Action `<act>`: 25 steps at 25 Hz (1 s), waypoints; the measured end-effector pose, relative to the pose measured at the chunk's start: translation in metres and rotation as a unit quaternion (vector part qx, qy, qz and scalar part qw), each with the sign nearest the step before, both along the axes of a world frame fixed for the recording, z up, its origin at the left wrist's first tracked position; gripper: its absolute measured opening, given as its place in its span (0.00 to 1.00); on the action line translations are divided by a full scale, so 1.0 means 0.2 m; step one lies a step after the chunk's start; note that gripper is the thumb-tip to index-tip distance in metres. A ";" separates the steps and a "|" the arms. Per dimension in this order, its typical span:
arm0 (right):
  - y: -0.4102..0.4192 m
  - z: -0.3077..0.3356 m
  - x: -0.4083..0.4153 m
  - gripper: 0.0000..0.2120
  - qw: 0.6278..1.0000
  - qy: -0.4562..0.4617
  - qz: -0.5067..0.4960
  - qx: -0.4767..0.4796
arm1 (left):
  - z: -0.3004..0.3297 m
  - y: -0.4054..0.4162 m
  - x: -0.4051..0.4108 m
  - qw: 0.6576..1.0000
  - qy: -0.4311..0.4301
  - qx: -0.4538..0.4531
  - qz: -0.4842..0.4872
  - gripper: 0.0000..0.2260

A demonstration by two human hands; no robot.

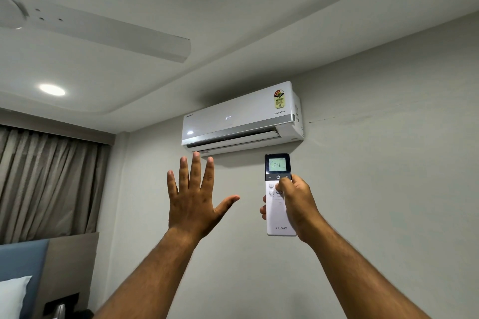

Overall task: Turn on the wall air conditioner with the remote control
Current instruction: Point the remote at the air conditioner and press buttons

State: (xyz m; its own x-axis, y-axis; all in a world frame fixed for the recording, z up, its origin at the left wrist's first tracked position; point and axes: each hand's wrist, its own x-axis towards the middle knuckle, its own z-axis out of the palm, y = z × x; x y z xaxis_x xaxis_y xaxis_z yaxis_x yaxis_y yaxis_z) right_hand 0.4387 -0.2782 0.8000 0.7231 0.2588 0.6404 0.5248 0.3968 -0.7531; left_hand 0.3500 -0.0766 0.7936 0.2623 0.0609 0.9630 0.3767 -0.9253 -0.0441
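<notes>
The white wall air conditioner (241, 119) hangs high on the grey wall, its front panel showing a lit "24" and its lower flap tilted open. My right hand (298, 204) holds the white remote control (278, 189) upright below the unit's right half, thumb resting just under the power button. The remote's screen is lit and reads 24. My left hand (193, 202) is raised beside it, palm toward the wall, fingers spread, holding nothing, its fingertips just below the unit's flap.
A white ceiling fan blade (108, 33) reaches across the upper left. A round ceiling light (51, 89) glows at left. Beige curtains (46, 179) hang at left, with a blue headboard (23, 259) and white pillow (13, 295) below.
</notes>
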 end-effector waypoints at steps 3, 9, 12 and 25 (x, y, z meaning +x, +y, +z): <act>0.00 0.00 0.00 0.06 1.000 -0.002 0.002 -0.001 | 0.00 0.00 0.00 1.000 0.000 -0.001 0.001 0.45; 0.02 -0.01 0.00 0.08 1.000 -0.003 0.011 -0.003 | -0.01 0.01 -0.01 1.000 0.003 -0.004 0.004 0.44; 0.02 -0.01 0.01 0.12 1.000 -0.004 0.012 -0.010 | -0.01 0.02 -0.01 1.000 0.005 -0.005 0.003 0.44; 0.03 0.00 0.02 0.09 1.000 0.012 0.019 0.001 | -0.03 0.06 0.01 1.000 0.005 -0.006 0.000 0.44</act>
State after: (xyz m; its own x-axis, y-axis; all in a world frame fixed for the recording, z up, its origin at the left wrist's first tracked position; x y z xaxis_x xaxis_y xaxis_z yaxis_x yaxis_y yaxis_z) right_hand 0.4431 -0.2717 0.8007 0.7283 0.2857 0.6229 0.4900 0.4183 -0.7648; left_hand 0.3523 -0.0655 0.7885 0.2720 0.0720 0.9596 0.3760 -0.9259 -0.0371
